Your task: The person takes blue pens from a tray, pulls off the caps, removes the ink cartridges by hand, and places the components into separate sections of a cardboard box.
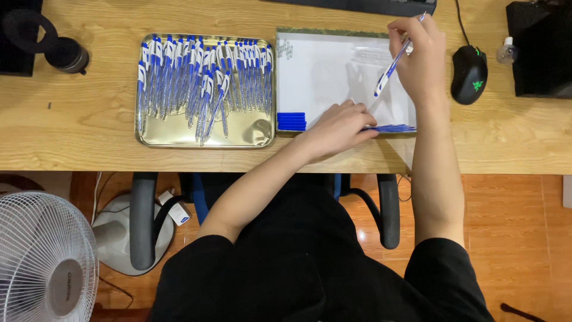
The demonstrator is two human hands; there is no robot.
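Note:
My right hand [420, 50] holds a blue and white pen [390, 67] tilted above a white tray [322, 71] on the wooden desk [77, 119]. Resting at the tray's near edge, my left hand [336, 126] has its fingers on a row of thin blue pen refills [390, 128]. A small stack of blue parts [291, 121] lies in the tray's near left corner. Small metal springs [285, 48] sit in its far left corner. To the left, a shiny metal tray [238, 134] holds several assembled blue and white pens [196, 77].
A black computer mouse [469, 74] lies right of the white tray, with a small bottle [506, 50] beyond it. A keyboard edge [369, 6] is at the back. Black headphones [47, 42] sit at far left. A white fan [42, 256] stands on the floor.

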